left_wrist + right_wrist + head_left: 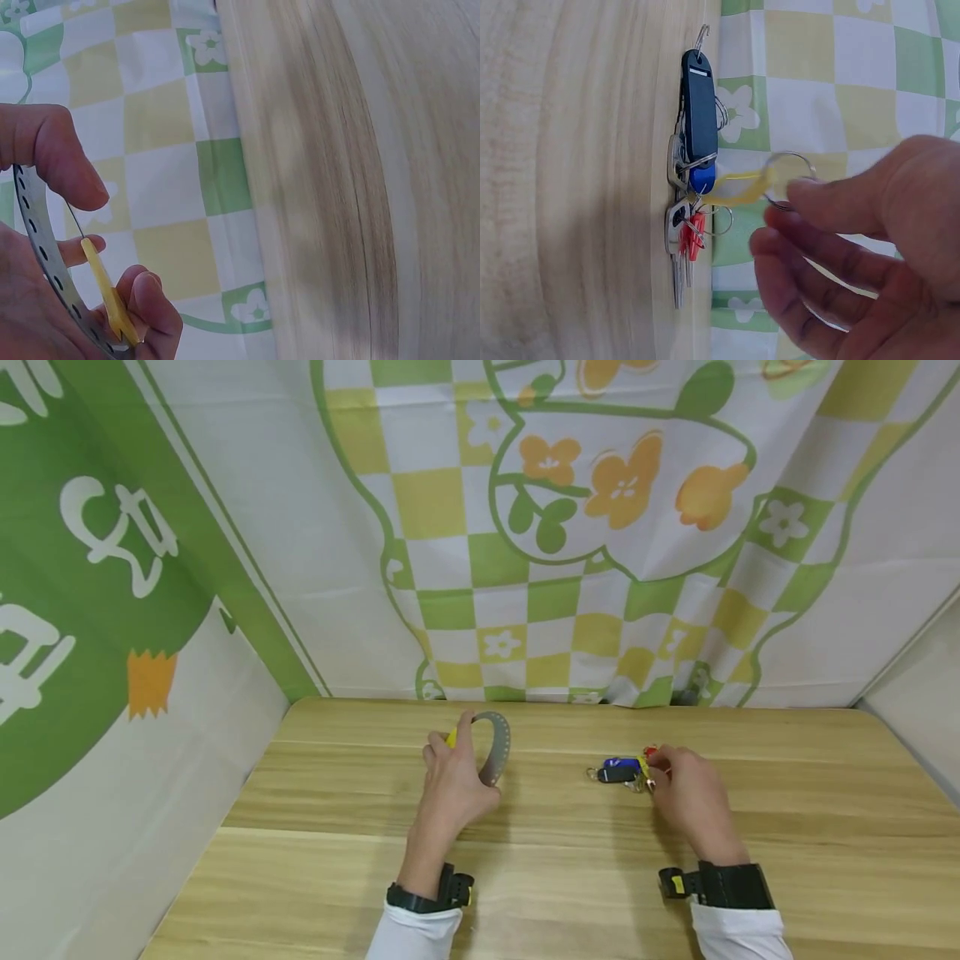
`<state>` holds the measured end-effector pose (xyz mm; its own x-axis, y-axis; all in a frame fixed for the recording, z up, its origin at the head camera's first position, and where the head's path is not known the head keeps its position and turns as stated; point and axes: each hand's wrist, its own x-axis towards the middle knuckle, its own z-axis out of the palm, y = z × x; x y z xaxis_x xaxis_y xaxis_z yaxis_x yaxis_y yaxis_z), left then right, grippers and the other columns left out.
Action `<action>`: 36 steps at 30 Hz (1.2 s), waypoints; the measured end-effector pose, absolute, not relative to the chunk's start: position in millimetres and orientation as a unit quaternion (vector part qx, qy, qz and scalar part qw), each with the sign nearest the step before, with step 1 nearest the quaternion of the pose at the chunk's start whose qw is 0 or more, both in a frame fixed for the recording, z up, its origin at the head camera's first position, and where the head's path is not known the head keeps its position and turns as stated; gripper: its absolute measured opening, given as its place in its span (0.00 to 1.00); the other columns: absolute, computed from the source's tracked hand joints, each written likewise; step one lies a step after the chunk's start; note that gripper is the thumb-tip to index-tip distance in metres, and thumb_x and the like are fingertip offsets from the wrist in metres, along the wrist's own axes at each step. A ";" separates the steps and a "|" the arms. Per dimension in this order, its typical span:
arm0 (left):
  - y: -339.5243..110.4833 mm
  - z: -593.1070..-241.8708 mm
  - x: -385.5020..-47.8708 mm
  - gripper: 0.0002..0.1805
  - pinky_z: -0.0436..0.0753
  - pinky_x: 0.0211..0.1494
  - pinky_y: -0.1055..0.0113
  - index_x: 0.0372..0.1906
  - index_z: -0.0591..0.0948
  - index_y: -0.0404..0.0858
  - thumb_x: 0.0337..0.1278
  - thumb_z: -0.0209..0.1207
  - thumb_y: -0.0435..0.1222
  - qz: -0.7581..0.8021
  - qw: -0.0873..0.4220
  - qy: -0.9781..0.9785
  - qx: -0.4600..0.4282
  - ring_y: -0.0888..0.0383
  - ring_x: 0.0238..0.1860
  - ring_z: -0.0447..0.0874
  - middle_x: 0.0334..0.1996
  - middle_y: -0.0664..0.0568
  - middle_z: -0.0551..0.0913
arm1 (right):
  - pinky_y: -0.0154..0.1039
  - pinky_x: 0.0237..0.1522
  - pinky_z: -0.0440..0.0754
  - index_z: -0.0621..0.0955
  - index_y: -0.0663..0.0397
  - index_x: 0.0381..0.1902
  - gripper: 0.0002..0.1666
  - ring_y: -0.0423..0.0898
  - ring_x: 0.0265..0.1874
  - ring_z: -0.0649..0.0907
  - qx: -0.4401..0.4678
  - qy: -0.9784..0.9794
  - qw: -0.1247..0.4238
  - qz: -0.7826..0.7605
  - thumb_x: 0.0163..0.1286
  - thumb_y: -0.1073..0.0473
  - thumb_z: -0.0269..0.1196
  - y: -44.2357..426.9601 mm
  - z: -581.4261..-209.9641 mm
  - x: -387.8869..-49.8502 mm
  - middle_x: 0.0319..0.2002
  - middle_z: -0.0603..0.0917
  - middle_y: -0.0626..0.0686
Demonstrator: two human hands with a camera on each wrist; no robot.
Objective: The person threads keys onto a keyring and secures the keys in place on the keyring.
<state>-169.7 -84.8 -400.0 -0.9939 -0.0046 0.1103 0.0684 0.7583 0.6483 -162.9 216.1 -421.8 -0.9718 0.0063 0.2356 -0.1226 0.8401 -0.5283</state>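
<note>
My left hand (452,785) holds a grey curved band (498,750) with a row of holes along it. In the left wrist view, a yellow piece (111,292) with a thin edge lies between the fingers beside the band; its exact kind is unclear. Thumb and forefinger of my right hand (693,793) pinch the metal ring (789,155) of a yellow key tag (739,189). Close by on the table lie keys (676,223) with a black key tag (617,774), a blue key tag (622,763) and a red key tag (695,236).
Under both hands is a wooden table (555,860). A patterned cloth (495,602) hangs behind its far edge, and a green and white cloth (187,710) hangs at the left. Black wrist straps with cameras sit on both wrists.
</note>
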 end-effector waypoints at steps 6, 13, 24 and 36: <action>-83.5 -400.6 -169.0 0.59 0.77 0.34 0.56 0.78 0.59 0.44 0.30 0.69 0.25 -0.345 0.057 -0.936 -0.029 0.37 0.52 0.65 0.56 0.27 0.63 | 0.49 0.34 0.79 0.83 0.68 0.42 0.07 0.57 0.34 0.84 0.023 -0.930 0.186 0.316 0.68 0.73 0.60 216.8 -423.2 -162.1 0.36 0.85 0.63; -83.6 -401.1 -167.7 0.62 0.73 0.27 0.60 0.80 0.57 0.46 0.29 0.70 0.26 -0.347 0.041 -0.937 -0.031 0.37 0.53 0.65 0.58 0.27 0.62 | 0.41 0.29 0.80 0.85 0.68 0.40 0.08 0.56 0.32 0.85 0.007 -0.911 0.245 0.332 0.63 0.76 0.64 213.1 -422.8 -162.1 0.36 0.84 0.64; -84.1 -402.2 -167.2 0.62 0.73 0.26 0.60 0.80 0.57 0.47 0.30 0.70 0.26 -0.348 0.040 -0.936 -0.032 0.36 0.56 0.64 0.61 0.26 0.60 | 0.38 0.34 0.78 0.87 0.67 0.40 0.10 0.56 0.31 0.84 0.014 -0.886 0.311 0.343 0.61 0.78 0.66 207.7 -422.1 -163.9 0.34 0.83 0.62; -82.4 -397.6 -169.8 0.61 0.74 0.27 0.58 0.79 0.58 0.46 0.31 0.72 0.28 -0.352 0.039 -0.935 -0.027 0.36 0.55 0.65 0.61 0.27 0.61 | 0.17 0.38 0.70 0.85 0.70 0.41 0.09 0.55 0.31 0.84 0.020 -0.836 0.382 0.395 0.62 0.78 0.66 202.7 -412.4 -163.7 0.34 0.85 0.63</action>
